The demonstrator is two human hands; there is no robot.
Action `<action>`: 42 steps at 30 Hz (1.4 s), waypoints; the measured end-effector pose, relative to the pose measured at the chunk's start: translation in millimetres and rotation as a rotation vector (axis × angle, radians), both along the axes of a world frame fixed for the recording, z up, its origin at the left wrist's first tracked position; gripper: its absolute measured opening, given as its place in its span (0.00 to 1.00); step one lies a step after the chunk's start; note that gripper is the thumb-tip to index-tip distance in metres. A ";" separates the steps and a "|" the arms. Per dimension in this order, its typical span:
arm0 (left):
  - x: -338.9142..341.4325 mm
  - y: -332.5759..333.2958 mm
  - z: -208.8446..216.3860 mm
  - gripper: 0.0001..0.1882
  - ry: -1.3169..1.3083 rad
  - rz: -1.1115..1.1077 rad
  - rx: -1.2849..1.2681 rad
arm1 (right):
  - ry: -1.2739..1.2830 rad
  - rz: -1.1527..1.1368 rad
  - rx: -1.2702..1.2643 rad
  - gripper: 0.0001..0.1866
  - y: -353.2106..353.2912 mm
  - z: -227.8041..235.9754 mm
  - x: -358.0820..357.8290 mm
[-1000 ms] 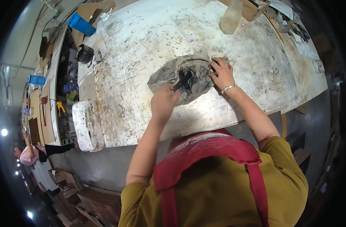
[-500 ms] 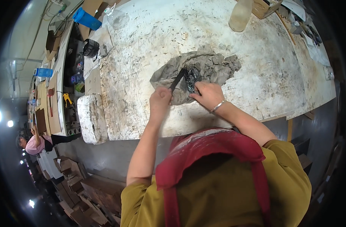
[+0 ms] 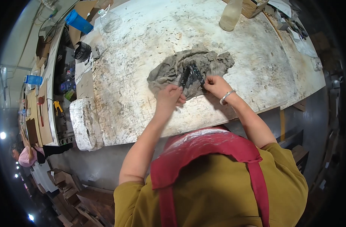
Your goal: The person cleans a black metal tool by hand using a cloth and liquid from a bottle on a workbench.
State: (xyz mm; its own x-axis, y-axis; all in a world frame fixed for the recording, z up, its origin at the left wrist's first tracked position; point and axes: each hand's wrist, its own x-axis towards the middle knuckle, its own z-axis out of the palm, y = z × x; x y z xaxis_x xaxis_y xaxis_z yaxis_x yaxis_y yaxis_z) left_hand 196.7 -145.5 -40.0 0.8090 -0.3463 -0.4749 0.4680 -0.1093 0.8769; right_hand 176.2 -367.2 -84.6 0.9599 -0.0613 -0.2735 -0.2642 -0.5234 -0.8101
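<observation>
- The left hand [image 3: 171, 97] had its fingers [image 3: 173, 87] narrow, and they held the lower end of the left black strip [image 3: 185, 76].
- The right hand [image 3: 217, 89] was also narrow at the fingertips; the thumb and a finger pinched the lower end of the right black strip [image 3: 197, 73].
- Both strips lay over the middle of the grey cloth [image 3: 163, 73], close together at the top and apart at the bottom. I could not tell whether they were two things or one folded thing.
- The right strip was shiny and speckled with light spots.
- The cloth was spread in wrinkles on the table [image 3: 131, 94], in front of the person, and both hands were at its near edge.
- A bracelet [image 3: 227, 97] was around the right wrist.
- The table was white, with many dark stains and scratches.
- At the far side stood a cloudy bottle [image 3: 230, 17], near a wooden box [image 3: 250, 8].
- To the left were a blue cup [image 3: 78, 21], a clear bottle [image 3: 108, 20] and a black container [image 3: 82, 51].
- A white block [image 3: 86, 125] was at the near left corner of the table.
</observation>
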 end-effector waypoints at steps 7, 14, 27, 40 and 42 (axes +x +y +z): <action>-5.8 -18.8 -25.1 0.08 0.211 0.088 -0.110 | 0.037 -0.025 -0.012 0.12 -0.3 4.4 0.2; -2.5 -16.6 -33.3 0.08 0.245 0.045 -0.143 | -0.086 -0.080 -0.147 0.10 4.8 41.3 -14.4; -13.0 -22.1 -17.4 0.11 0.191 0.078 -0.046 | 0.240 -0.360 0.797 0.09 -21.5 15.7 -3.3; -15.4 -20.6 -29.5 0.10 0.180 0.028 -0.102 | 0.194 -0.305 0.633 0.08 -8.5 2.2 -4.2; -16.5 -20.4 -31.6 0.09 0.175 0.032 -0.123 | 0.220 -0.250 0.479 0.07 -7.9 10.8 -1.8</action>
State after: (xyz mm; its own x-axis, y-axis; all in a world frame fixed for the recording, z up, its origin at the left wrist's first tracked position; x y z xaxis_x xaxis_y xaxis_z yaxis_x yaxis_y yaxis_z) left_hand 180.2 -165.9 -71.7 0.7293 -0.3862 -0.5648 0.6160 0.0111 0.7877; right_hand 174.4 -375.1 -73.9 0.8496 -0.0991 -0.5180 -0.5216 -0.0122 -0.8531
